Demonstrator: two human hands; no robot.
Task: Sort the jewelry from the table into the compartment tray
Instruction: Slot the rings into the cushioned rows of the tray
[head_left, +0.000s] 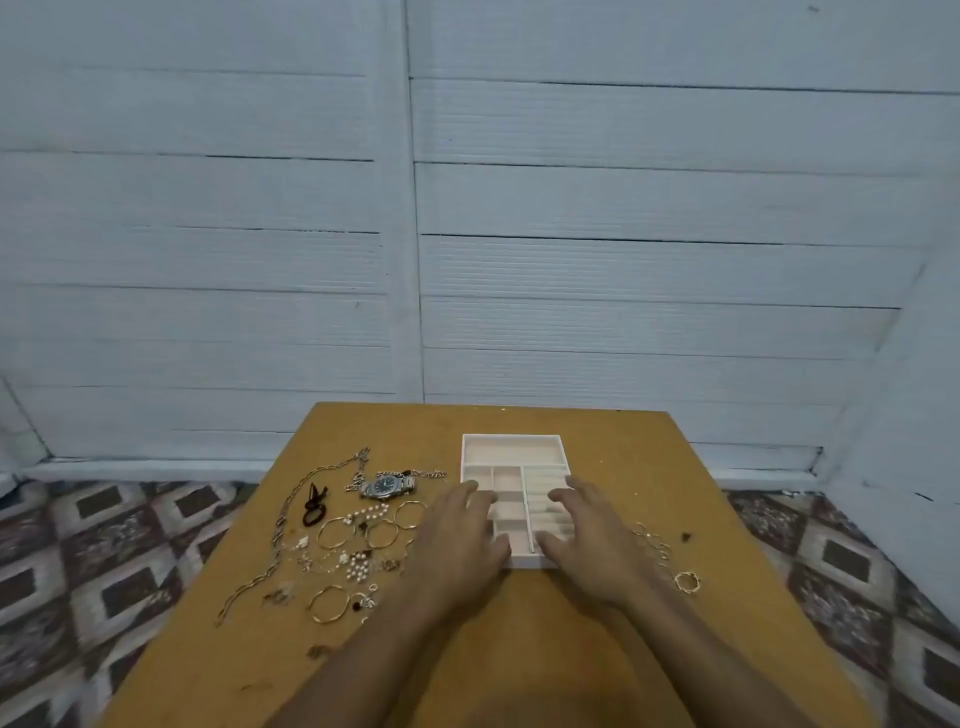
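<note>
From my seat, the sort looks to be at its very start. Most of the jewelry lies loose on the left of the bench (519, 654): a long chain (280, 525) on the outside, then a black hair tie (314, 505), a gold bangle (332, 532), a steel watch (387, 487) and a pearl piece (358, 564), all close together and partly overlapping.

My left hand (457, 540) lies flat on the left edge of the compartment tray (514, 449), fingers spread and holding nothing. The tray sits mid-bench, and I see nothing in the compartments that show. My right hand (592, 540) rests the same way on the tray's right side, fingers loose and empty. Further right lie a thin chain (652, 540) and a gold ring (687, 581).

I judge this step to be steadying the tray. The next move calls for one hand to lift off and pinch a single piece without dragging its tangled neighbours.

The bench is worn, ochre and scuffed. Patterned floor tiles (130, 561) show on both sides, and a pale grooved wall (623, 208) stands behind.
</note>
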